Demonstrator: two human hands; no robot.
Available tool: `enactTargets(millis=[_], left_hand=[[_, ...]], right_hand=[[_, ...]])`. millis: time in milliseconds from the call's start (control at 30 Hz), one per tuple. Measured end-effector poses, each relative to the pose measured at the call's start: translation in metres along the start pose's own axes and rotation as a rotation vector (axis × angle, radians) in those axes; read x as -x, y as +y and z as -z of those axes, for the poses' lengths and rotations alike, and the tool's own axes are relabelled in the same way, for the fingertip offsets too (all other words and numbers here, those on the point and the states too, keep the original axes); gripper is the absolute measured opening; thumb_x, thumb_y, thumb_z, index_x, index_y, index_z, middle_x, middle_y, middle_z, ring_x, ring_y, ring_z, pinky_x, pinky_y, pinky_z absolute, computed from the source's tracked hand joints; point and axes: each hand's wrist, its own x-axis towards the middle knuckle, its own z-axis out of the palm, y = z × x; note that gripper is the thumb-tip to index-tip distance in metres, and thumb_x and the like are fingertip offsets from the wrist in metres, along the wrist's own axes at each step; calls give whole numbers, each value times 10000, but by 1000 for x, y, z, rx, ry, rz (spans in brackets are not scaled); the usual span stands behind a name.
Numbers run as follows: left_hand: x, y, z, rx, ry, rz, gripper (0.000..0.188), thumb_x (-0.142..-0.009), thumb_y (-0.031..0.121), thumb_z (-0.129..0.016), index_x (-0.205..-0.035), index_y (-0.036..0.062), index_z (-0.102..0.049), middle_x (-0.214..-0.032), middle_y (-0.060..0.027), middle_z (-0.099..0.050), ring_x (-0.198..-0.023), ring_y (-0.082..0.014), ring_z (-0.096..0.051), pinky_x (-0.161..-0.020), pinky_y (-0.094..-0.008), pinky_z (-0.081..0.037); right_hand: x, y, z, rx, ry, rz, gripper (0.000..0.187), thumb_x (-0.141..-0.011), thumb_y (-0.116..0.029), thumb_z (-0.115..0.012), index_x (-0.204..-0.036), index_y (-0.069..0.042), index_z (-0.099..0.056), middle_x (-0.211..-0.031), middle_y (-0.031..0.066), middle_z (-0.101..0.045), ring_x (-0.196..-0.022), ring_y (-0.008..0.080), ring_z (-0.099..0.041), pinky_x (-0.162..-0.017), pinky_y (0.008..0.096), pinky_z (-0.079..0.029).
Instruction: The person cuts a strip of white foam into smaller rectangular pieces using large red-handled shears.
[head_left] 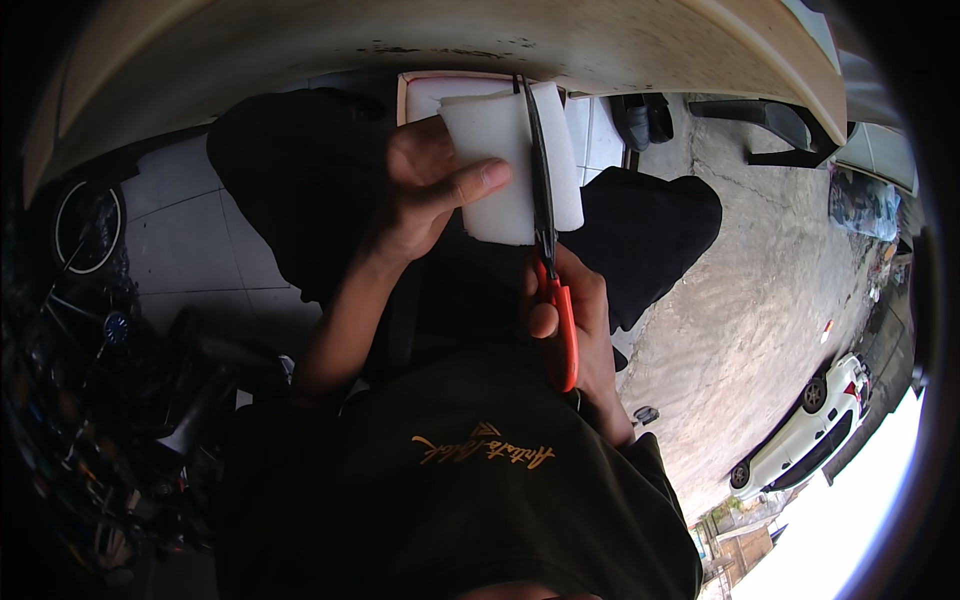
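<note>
My left hand (425, 190) grips a thick white foam piece (490, 205) by its left side, the thumb lying on top. In my right hand (590, 300) is a pair of scissors (567, 340) with orange-red handles and dark blades. Its long blades point away from me and lie across the foam, splitting it into a wider left part and a narrower right strip (560, 150). Whether the strip is fully parted cannot be made out. Behind the foam, partly hidden, sits an open shallow box (403, 100) with a pale lining.
A beige table or panel edge (400, 40) curves across the far side. Dark shoes (645, 122) lie at the far right, near concrete ground (730, 230). Pale floor tiles (190, 240) and a bicycle wheel (88, 227) are at left; a white car (800, 440) stands far right.
</note>
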Motion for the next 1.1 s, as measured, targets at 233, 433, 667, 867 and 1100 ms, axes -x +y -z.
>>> enactTargets(millis=[233,433,667,867,1100], left_hand=[[1,6,-8,-107,58,98,370,-747,62,-733,-1070,-55,-599,-973,-108,-663,-895,-158,-626,-824,-297,-496],[2,9,-7,-166,53,132,352,-736,77,-747,-1032,-57,-611,-935,-115,-670,-838,-154,-636,-784,-286,-510],[1,13,-4,-174,60,149,326,-731,93,-752,-986,-70,-629,-900,-122,-674,-812,-155,-642,-766,-280,-515],[1,13,-4,-153,73,138,338,-734,88,-749,-1003,-77,-629,-911,-127,-677,-813,-158,-646,-770,-281,-516],[3,17,-6,-211,15,163,355,-731,96,-753,-1025,-60,-629,-929,-123,-678,-832,-164,-647,-783,-287,-515]], right_hand=[[-5,-6,2,191,84,34,804,-635,-746,-663,-819,18,-498,-554,69,-438,-502,180,-424,-510,330,-372],[-7,-11,5,216,97,33,824,-630,-752,-661,-844,33,-526,-531,76,-446,-479,190,-440,-501,338,-381],[-4,-16,3,197,115,-2,635,-641,-533,-809,-788,29,-551,-523,55,-469,-495,120,-433,-495,303,-377],[-4,-15,-1,117,126,-71,531,-652,-409,-846,-755,21,-551,-511,49,-480,-491,113,-434,-495,296,-373],[-3,-8,-7,220,169,46,885,-580,-846,-572,-786,10,-478,-532,39,-412,-510,124,-400,-493,313,-352]])
